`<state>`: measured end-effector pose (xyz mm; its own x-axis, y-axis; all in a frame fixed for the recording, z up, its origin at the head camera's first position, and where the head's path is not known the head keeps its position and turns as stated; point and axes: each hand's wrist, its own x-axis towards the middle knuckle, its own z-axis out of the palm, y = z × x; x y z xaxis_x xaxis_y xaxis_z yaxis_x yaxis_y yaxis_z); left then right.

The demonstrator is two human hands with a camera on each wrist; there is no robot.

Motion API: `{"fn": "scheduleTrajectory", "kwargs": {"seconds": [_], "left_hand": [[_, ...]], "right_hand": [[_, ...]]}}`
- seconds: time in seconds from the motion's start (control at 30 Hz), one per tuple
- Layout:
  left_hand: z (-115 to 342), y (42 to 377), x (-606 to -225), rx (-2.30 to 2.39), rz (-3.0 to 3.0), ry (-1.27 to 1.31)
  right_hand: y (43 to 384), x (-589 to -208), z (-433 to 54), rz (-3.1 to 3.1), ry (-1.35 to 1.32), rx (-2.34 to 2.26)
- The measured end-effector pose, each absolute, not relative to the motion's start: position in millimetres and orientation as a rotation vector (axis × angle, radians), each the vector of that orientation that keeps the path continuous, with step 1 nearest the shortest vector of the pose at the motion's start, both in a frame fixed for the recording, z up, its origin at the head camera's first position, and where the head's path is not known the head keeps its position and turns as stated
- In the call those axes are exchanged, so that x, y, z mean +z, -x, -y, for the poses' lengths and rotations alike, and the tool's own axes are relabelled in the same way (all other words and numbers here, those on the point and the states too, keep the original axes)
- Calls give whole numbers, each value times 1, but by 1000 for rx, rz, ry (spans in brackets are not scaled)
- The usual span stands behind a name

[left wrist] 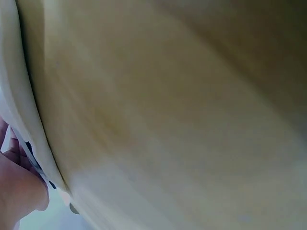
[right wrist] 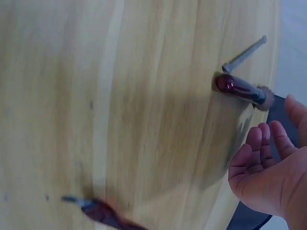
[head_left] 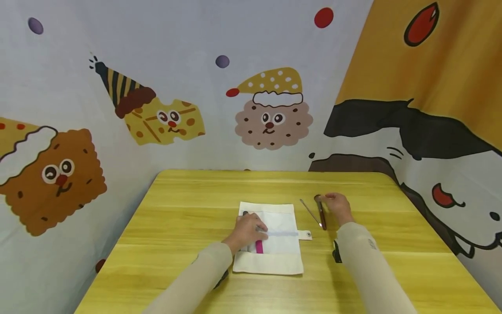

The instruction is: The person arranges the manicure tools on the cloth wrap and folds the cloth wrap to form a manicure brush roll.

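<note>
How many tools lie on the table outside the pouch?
3: a thin metal rod and brush right of the pouch, plus a blurred red tool, lower left in the right wrist view. Others may be hidden.

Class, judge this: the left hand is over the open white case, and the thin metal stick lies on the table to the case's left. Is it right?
Not quite: in the head view, the stick lies on the table to the right of the case, which the left hand is over.
</note>
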<state>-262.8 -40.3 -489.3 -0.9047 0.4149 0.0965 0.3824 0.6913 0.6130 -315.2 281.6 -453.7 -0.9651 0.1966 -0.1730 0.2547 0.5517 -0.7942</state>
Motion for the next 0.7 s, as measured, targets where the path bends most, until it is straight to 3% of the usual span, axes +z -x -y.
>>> {"fn": "scheduleTrajectory", "kwargs": {"seconds": [0.37,0.7], "left_hand": [[39,260,-492,977,-2875,-665],[39,261,-491,985,-2855,-681]], "right_hand": [[329,-480,-283,-2934,-333,-1109],[325,-462,-291,-2952,-303,-1063]]}}
